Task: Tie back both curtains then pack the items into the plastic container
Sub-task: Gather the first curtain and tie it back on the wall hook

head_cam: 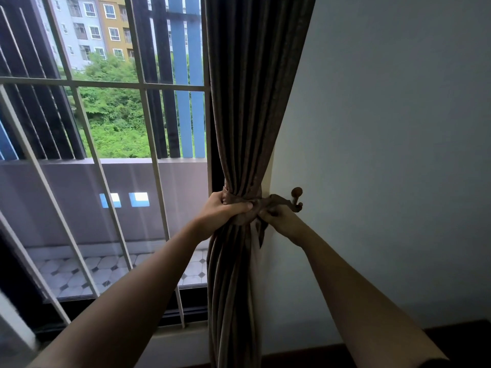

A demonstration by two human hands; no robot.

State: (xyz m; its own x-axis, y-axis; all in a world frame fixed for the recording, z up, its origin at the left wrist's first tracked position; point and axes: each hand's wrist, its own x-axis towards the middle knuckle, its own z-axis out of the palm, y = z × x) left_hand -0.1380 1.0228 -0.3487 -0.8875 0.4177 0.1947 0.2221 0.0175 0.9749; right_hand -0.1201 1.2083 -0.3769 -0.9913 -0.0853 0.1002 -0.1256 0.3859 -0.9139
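A dark brown curtain (249, 107) hangs gathered at the right edge of the window. A matching fabric tieback (240, 201) wraps around its waist. My left hand (221, 212) grips the bunched curtain and the band from the left, thumb across the front. My right hand (279, 217) pinches the tieback's end just below a brown wall hook (296, 199), and the band's end reaches the hook. The second curtain, the items and the plastic container are out of view.
The window (106, 128) with white bars fills the left, a tiled balcony behind it. A plain white wall (398, 128) lies to the right. A dark wooden edge (451, 338) runs along the bottom right.
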